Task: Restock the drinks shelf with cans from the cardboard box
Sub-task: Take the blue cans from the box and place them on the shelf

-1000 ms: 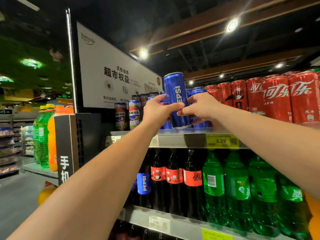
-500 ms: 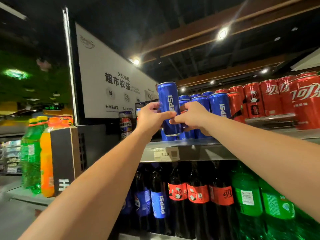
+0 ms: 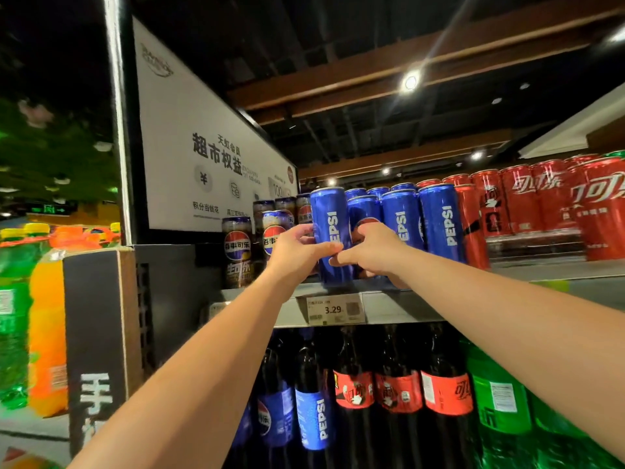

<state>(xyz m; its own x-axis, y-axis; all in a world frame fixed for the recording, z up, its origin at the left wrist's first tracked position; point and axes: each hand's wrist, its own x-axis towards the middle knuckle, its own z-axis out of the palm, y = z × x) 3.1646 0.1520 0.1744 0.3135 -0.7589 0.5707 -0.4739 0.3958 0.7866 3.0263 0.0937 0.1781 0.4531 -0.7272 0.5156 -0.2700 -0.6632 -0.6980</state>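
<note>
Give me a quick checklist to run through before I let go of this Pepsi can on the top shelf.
1. Grip: the left hand and the right hand both hold the blue Pepsi can low down: ok.
2. Can upright: ok.
3. Label facing out: ok.
4. Base flat on the shelf: cannot tell; it is at the front edge and the hands partly hide it.
5. Clear of the dark cans on its left: ok.
6. Clear of the row of blue cans on its right: cannot tell; the right hand covers the gap.
</note>
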